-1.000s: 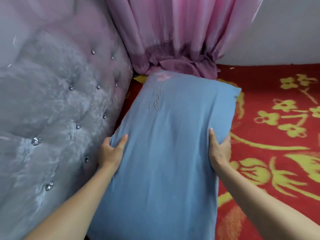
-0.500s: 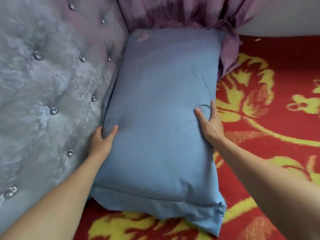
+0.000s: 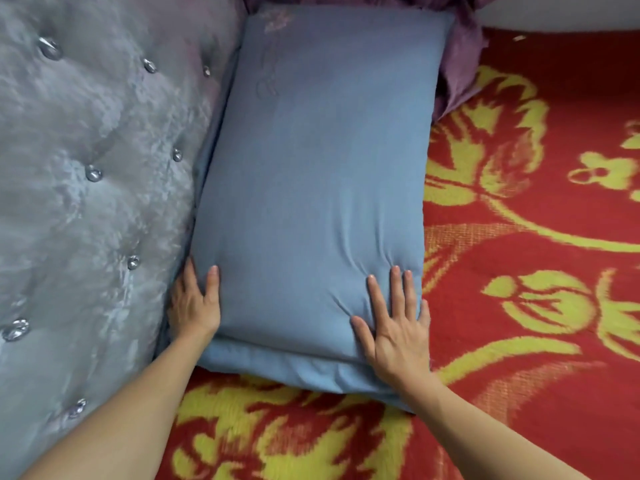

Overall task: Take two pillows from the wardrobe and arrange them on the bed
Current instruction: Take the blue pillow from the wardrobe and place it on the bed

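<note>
The rectangular blue cotton-covered pillow (image 3: 311, 188) lies flat on the red blanket with its yellow flower pattern (image 3: 519, 271), its long side pushed up against the grey tufted velvet headboard studded with crystal buttons (image 3: 86, 168) at nine o'clock. Its far end, at twelve o'clock, butts into the gathered purple curtain hem (image 3: 460, 53). Only this one pillow is in view.

The left hand (image 3: 194, 303) sits at seven o'clock of the pillow, wedged into the gap beside the headboard, thumb lying on top of the cover and the other fingers tucked down the side, out of sight. The right hand (image 3: 398, 323) lies at five o'clock, flat and spread, palm down, fingers (image 3: 398, 289) pressing dimples into the filling.

The risks from here look mild but real. The loose flap of the pillowcase (image 3: 294, 365) at six o'clock is already doubled under the near edge; smoothing toward it would likely bunch it further. Pushing on toward twelve o'clock could trap more curtain beneath the pillow, so the fabric drags when drawn. The left hand, if pulled out of the gap sharply, may tug the pillow away from the headboard and leave it skewed. A second pillow, by the task, must sit alongside, so crooked placement now would probably cost space later.
</note>
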